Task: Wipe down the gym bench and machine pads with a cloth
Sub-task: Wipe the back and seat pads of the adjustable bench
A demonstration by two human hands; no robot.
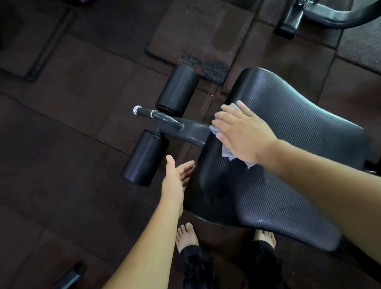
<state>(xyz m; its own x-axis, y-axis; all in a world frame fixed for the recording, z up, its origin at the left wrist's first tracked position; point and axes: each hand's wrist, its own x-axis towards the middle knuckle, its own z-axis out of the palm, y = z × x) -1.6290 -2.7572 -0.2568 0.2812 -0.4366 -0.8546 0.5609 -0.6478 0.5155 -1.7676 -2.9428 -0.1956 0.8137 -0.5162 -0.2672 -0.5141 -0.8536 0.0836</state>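
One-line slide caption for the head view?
Right hand presses a cloth on the bench pad; left hand hangs open beside it.

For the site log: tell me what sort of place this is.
Most likely a gym: a padded bench with roller pads at its end, rubber floor tiles, and another machine's frame nearby.

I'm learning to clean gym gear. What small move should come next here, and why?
Probably draw the right hand and the cloth under it back along the bench pad toward its near end. The flat hand presses the cloth at the pad's far end, beside the rollers, and most of the pad lies nearer.
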